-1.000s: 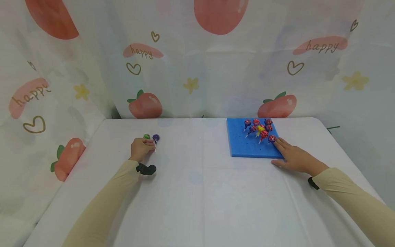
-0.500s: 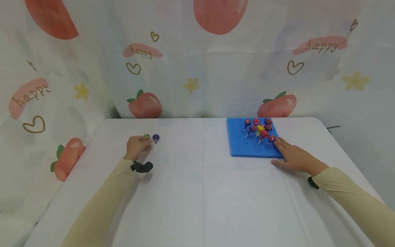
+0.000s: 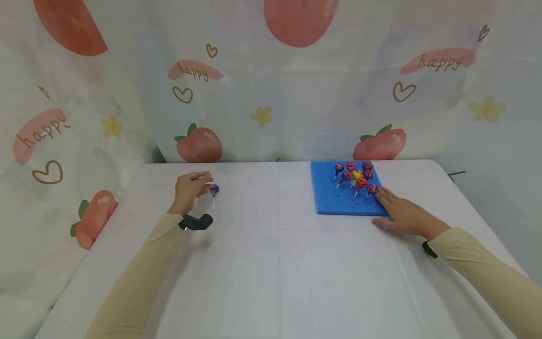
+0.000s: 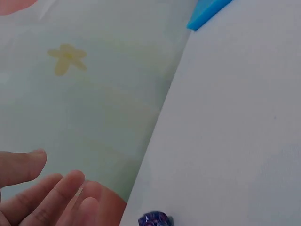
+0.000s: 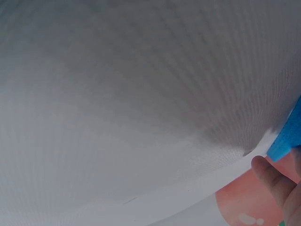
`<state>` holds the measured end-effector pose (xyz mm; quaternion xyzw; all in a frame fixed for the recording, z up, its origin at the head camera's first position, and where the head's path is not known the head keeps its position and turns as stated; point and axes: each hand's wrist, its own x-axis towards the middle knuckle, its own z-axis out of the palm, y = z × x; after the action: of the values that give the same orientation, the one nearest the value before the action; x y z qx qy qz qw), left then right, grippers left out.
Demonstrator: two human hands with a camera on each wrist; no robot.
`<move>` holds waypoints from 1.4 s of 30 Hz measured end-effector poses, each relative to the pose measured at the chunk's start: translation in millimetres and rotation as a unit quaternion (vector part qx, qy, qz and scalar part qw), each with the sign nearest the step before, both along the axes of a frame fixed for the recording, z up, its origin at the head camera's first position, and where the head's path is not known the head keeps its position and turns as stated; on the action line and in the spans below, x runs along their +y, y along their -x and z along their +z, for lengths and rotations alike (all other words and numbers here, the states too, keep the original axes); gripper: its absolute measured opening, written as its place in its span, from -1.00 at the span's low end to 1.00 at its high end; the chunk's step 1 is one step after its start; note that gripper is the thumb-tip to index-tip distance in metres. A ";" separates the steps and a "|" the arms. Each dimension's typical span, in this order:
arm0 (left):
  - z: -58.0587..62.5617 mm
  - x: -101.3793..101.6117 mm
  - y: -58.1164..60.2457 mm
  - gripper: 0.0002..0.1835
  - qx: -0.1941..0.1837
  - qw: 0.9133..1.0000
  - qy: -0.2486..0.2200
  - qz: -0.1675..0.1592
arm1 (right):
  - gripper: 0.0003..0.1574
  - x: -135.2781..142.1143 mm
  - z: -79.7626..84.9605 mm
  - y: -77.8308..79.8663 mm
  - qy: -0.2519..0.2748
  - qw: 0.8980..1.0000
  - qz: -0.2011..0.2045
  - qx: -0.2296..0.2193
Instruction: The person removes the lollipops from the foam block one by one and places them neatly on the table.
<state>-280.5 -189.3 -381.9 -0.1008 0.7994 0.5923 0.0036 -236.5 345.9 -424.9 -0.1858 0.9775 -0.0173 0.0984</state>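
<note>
Hands and wrapped lollipops on a white counter (image 3: 271, 268). The left hand (image 3: 188, 189) is raised with bent fingers, its thumb apart from the fingertips in the left-wrist view; a white stick (image 3: 196, 202) shows just below it, and whether the hand grips this cannot be told. Just beside the fingertips lies a purple lollipop (image 3: 214, 189), its round wrapper dark and glossy, its white stick pointing toward the person. The right hand (image 3: 400, 214) is flat with fingers extended, grasping nothing, its fingertips resting on the right edge of a blue board (image 3: 334, 202). On this board eight lollipops (image 3: 357, 175) stand in a close group, several tilted; wrappers are red, purple and one yellow, with printing too small to read. Small dark holes dot the bare surface. Beige sleeves (image 3: 139, 273) and dark wrist straps (image 3: 196, 222) adjoin both hands. The pale backdrop (image 3: 305, 103) bears the handwritten word "happy" three times on pink strokes, among hearts, yellow flowers and red fruit.
</note>
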 end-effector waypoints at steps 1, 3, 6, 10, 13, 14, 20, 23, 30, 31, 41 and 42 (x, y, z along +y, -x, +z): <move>1.6 4.3 0.5 -0.57 0.005 1.000 -0.007 -0.005 | 0.16 0.3 -0.3 0.1 -0.001 1.000 0.000 0.000; 4.1 13.4 1.2 -0.57 0.015 0.999 -0.023 -0.018 | 0.16 0.5 -0.7 0.1 -0.001 1.000 -0.002 -0.001; 6.9 29.4 1.9 -0.58 0.027 0.998 -0.042 -0.037 | 0.15 0.9 -1.2 -0.1 -0.002 1.000 -0.003 0.000; 8.6 52.4 2.6 -0.61 0.033 0.996 -0.057 -0.059 | 0.15 0.8 -1.5 -0.9 0.001 1.000 0.000 0.002; 8.3 70.8 3.4 -0.62 0.036 0.995 -0.060 -0.072 | 0.15 0.1 -1.3 -1.9 0.003 1.000 0.000 0.001; 7.8 77.5 4.0 -0.63 0.038 0.995 -0.059 -0.075 | 0.15 0.1 -1.5 -2.1 0.003 1.000 0.000 0.001; -0.2 121.0 9.7 -0.67 0.050 0.992 -0.049 -0.102 | 0.14 0.6 -2.8 -2.1 0.001 1.000 -0.002 0.004; -6.4 143.1 13.1 -0.67 0.054 0.989 -0.055 -0.125 | 0.13 0.5 -3.6 -1.3 -0.001 1.000 -0.001 0.004; -16.5 189.7 17.2 -0.66 0.068 0.981 -0.056 -0.174 | 0.12 -0.7 -1.9 -0.9 -0.002 1.000 -0.006 0.002; -17.9 195.7 18.1 -0.66 0.068 0.980 -0.053 -0.177 | 0.12 -0.9 -1.6 -0.8 -0.002 1.000 -0.008 0.001; -34.0 241.3 28.9 -0.63 0.072 0.977 -0.027 -0.201 | 0.13 0.4 -2.2 -0.4 -0.005 1.000 -0.005 0.010; -34.6 244.7 29.3 -0.63 0.071 0.977 -0.022 -0.201 | 0.13 0.6 -2.5 -0.5 -0.005 1.000 -0.005 0.010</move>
<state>-309.9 55.4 -416.5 0.1045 0.7885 0.6022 0.0680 -236.0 346.5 -427.4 -0.1808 0.9794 -0.0110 0.0892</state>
